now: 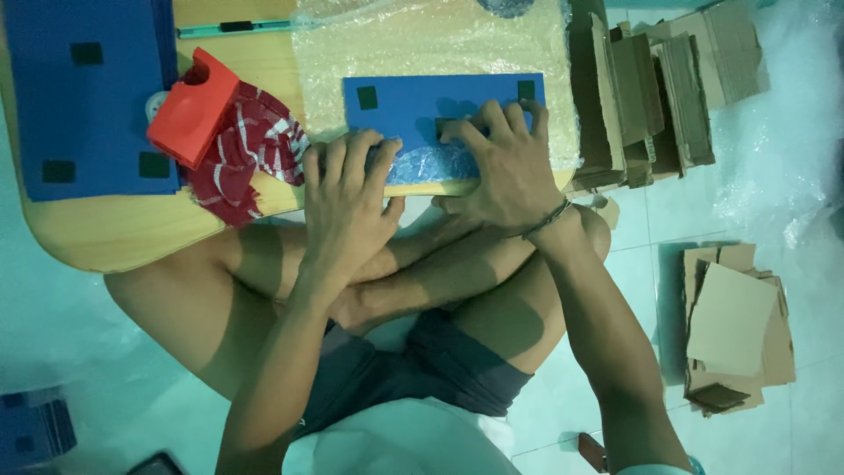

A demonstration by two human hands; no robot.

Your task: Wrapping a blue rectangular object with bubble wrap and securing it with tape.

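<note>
Both hands are down at the middle of the frame, on the flat blue rectangular foam board with small black square patches (pixel 440 101), which lies on a sheet of clear bubble wrap (pixel 422 40) spread over the low wooden table (pixel 105 233). The left hand (pixel 347 189) presses flat with fingers spread over the wrap folded across the board's near edge; the right hand (pixel 505 167) is likewise open, fingertips pushing down on the board, gripping nothing. The risk here, as I judge it: that fold sits just at the table's near edge, so a slip of either palm could let the wrap spring back or nudge the board off toward the lap. At upper left, the red plastic tape dispenser (pixel 189 110) sits on a red-and-white striped cloth (pixel 251 149), close to the left wrist, so a wide elbow could knock it. Stacked brown cardboard pieces (pixel 655 88) crowd the upper right.
</note>
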